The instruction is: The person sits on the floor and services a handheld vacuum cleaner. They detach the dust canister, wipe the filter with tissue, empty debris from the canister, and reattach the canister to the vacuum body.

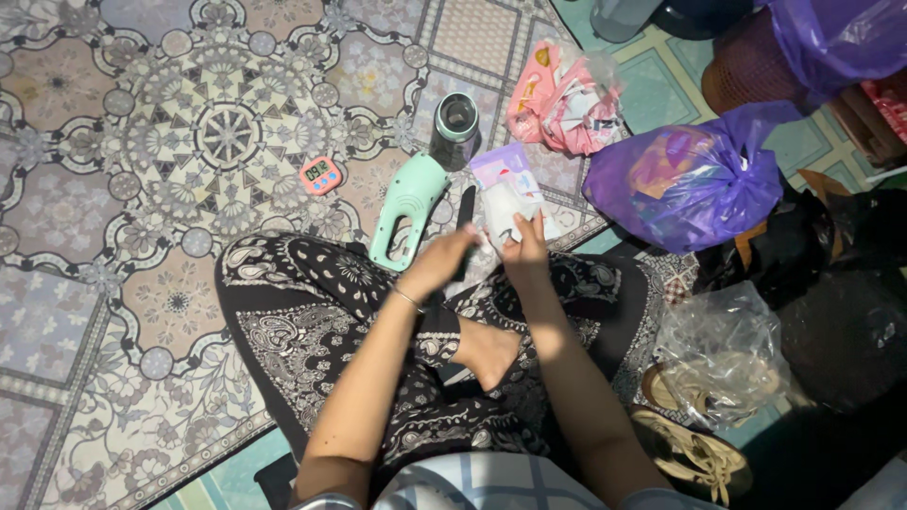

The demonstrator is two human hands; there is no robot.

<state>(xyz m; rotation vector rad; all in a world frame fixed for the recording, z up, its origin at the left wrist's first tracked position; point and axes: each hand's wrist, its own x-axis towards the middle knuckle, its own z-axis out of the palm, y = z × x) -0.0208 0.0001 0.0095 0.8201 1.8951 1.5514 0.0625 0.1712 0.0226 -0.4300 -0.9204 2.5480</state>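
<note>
We look down on a person sitting cross-legged on a patterned mat [123, 189], and just above the middle of the frame we find both hands meeting at a small white packet [508, 203] with a lilac top edge and dark markings, soft and slightly crumpled. Our right hand [525, 247] pinches the packet's lower edge, fingers curled closed around it. Our left hand [442, 261], a thin bracelet at its wrist, is loosely curled with its fingertips at the packet's left side; we cannot tell whether it actually grips. Just left of the hands lies a mint-green handheld device [408, 206] with a handle opening, and above it stands a dark cylindrical bottle [455, 127]. A small pink digital timer [320, 175] sits apart to the left. The left half of the frame is open mat. The right side is crowded: a pink plastic bag [559, 99], a purple plastic bag [694, 179], a clear plastic bag [723, 354] and tan sandals [694, 453].
</note>
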